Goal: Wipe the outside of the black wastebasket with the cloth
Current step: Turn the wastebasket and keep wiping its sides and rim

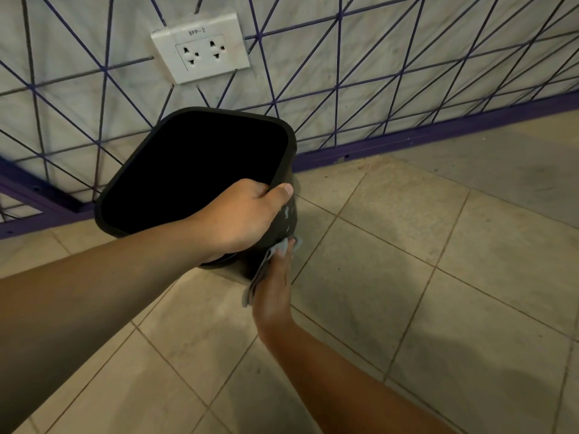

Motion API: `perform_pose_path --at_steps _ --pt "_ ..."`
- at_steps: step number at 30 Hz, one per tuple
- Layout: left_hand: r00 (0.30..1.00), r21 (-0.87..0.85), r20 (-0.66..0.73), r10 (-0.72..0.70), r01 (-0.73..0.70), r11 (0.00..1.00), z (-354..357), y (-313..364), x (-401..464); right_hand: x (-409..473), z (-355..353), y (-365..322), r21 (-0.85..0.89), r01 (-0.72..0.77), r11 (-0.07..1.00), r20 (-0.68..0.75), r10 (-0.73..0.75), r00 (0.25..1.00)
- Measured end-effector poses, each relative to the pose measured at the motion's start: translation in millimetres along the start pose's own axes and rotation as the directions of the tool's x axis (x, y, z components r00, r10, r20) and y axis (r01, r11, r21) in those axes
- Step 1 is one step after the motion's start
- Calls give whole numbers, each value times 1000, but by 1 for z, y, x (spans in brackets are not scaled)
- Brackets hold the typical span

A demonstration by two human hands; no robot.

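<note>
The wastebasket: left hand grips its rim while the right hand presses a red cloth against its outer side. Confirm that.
Wrong on colour only. The head view shows the cloth is grey; the left hand grips the wastebasket rim and the right hand presses the cloth against the outer side.

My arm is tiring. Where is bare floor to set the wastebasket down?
Bare floor tiles lie right of the wastebasket, out from the purple baseboard, and also between both forearms. It is tight against the wall by the outlet.
</note>
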State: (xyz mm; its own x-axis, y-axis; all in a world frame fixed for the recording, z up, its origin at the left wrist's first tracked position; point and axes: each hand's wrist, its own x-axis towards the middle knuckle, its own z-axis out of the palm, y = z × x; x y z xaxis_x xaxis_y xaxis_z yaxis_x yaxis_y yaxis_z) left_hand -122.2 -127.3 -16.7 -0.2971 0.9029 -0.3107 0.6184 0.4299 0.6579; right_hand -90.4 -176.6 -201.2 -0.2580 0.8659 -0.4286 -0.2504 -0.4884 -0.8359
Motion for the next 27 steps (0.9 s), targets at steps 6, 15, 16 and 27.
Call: perform_pose_path --at_steps 6,15,16,27 --pt "1000 18 -2 18 -18 1000 1 -2 3 22 -5 7 37 -85 996 -65 87 994" --pt "1000 -5 6 31 -31 1000 0 -2 4 27 -2 13 -12 -17 1000 -96 16 995" --pt "999 -9 8 32 -32 999 0 -2 4 24 0 11 -14 -23 1000 -98 21 995" --pt "1000 -39 12 24 -24 999 1 -8 8 9 7 23 -56 -50 997 -55 47 997"
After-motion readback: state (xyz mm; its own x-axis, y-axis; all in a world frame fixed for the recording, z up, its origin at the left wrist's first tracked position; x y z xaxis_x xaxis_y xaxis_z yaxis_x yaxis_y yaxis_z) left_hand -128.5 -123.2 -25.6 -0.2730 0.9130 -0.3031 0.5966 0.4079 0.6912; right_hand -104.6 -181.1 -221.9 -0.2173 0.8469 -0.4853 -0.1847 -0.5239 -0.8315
